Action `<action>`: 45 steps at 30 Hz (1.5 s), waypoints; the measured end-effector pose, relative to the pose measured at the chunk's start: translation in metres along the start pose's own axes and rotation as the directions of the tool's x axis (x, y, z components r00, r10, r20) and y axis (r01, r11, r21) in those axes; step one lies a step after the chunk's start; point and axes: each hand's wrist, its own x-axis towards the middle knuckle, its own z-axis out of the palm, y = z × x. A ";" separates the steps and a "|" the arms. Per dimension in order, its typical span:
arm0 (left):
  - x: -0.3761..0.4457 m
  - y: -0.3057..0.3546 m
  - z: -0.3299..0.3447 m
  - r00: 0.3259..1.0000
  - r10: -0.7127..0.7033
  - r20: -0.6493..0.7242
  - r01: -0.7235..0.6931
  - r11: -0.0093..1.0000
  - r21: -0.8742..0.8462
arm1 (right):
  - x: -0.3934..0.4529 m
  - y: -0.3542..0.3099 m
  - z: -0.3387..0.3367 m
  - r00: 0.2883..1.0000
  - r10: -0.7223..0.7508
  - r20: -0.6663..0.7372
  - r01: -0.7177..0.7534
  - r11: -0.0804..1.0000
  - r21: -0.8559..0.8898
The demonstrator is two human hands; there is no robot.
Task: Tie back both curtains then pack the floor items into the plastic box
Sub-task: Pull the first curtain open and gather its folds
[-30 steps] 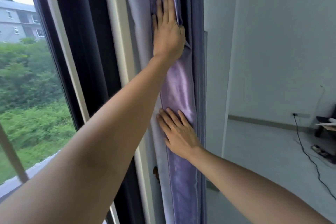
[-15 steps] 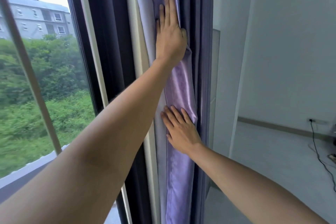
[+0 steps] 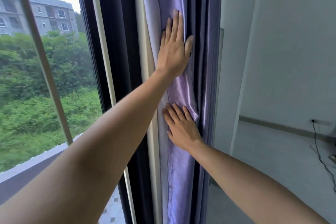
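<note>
A shiny purple curtain hangs gathered in a narrow bunch at the right edge of the window. My left hand lies flat against it high up, fingers straight and pointing upward. My right hand presses flat on the same bunch lower down, fingers spread slightly. Neither hand grips the fabric. No tie-back, plastic box or floor items are in view.
A dark window frame and pale upright post stand left of the curtain. Trees and a grey building show through the glass. To the right are a white wall, a wall socket and a black cable trailing on the floor.
The view has shifted left, so more window and less floor show. Both hands stay flat on the curtain; the left thumb has spread away from the fingers.
</note>
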 end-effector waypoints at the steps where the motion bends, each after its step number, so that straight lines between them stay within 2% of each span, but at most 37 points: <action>1: -0.005 -0.002 0.002 1.000 0.001 -0.005 -0.001 1.000 0.001 | -0.001 0.000 0.000 1.000 -0.002 0.004 0.002 1.000 -0.005; 13: -0.034 -0.004 0.001 0.999 0.013 0.044 -0.016 0.998 0.068 | -0.013 -0.007 -0.011 1.000 -0.016 0.013 0.016 1.000 0.014; 19: -0.059 -0.001 -0.017 0.998 -0.003 0.059 -0.001 0.998 0.070 | -0.031 -0.022 -0.022 0.999 -0.037 0.005 0.037 0.995 0.091; 23: -0.078 0.009 -0.043 0.997 -0.017 0.082 0.011 0.997 0.072 | -0.044 -0.034 -0.041 1.000 -0.018 -0.012 0.020 0.987 0.157; 28: -0.110 0.026 -0.083 0.992 -0.075 0.099 0.063 0.991 0.114 | -0.070 -0.060 -0.076 0.998 -0.048 0.047 0.031 0.953 0.303; 34: -0.153 0.054 -0.136 0.990 -0.111 0.084 0.097 0.984 0.153 | -0.108 -0.101 -0.133 0.996 -0.086 -0.013 0.082 0.886 0.457; 38: -0.197 0.068 -0.168 0.986 -0.154 0.064 0.142 0.976 0.167 | -0.142 -0.128 -0.163 0.992 -0.110 -0.061 0.126 0.875 0.468; 45: -0.254 0.093 -0.230 0.969 -0.246 0.026 0.233 0.942 0.240 | -0.205 -0.151 -0.217 0.993 -0.103 -0.050 0.114 0.872 0.476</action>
